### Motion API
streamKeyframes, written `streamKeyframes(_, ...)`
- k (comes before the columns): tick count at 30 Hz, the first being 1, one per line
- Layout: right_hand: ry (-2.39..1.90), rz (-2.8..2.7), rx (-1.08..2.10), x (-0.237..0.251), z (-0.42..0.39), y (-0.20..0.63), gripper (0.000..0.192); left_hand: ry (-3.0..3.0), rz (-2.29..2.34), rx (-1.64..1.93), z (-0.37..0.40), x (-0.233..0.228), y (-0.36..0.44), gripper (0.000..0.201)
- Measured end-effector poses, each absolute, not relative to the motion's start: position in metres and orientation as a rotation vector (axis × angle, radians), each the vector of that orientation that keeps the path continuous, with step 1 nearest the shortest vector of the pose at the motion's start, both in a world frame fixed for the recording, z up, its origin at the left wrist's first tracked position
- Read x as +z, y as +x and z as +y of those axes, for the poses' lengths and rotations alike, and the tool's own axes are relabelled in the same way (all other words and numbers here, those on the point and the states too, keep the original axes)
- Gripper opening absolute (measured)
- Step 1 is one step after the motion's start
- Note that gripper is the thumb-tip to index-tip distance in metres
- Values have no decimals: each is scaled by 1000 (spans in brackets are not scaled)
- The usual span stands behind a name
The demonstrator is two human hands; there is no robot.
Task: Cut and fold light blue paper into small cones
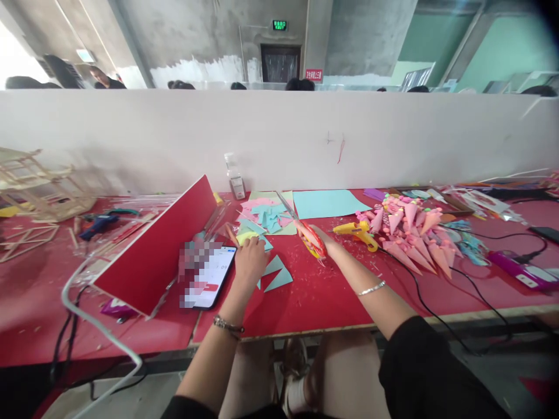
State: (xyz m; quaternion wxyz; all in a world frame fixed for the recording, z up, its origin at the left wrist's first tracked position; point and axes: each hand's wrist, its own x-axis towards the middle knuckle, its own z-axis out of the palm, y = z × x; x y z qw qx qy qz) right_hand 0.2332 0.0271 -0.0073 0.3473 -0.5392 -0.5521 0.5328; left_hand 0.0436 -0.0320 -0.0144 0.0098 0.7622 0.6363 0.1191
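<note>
My right hand [325, 238] is closed around the red and yellow handles of a pair of scissors [311, 235], whose blades point away over the table. My left hand [251, 261] is over the table beside the phone, its fingers curled down at a yellow piece of paper [246, 236] and light blue paper. Its fingertips are hidden, so what they grip cannot be made out. Beyond the hands lies a heap of light blue and pink paper pieces [267, 216]. Cut light blue triangles [279, 274] rest between my hands on the red table [301, 314].
A phone [218, 273] lies left, beside a leaning red board [161, 250]. A yellow glue gun [358, 233] and a pile of pink paper cones [414, 233] are right, with black cords nearby. Behind are a light blue sheet [329, 203], a bottle [236, 179] and a white partition [174, 137].
</note>
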Motion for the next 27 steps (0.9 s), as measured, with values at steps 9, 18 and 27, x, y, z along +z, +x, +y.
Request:
streamKeyframes(9,-1312,-1507,1437,-13,-39,258,46,2586,1937,196,12,-27,32,36)
streamKeyframes(18,-1240,-1558,1409,-10,-72,271,41,2634,1891,210,18,-27,27,27)
streamKeyframes(27,-1188,-1369,1481,-20,-66,251,43,2830,1503,763,-28,10,38,20)
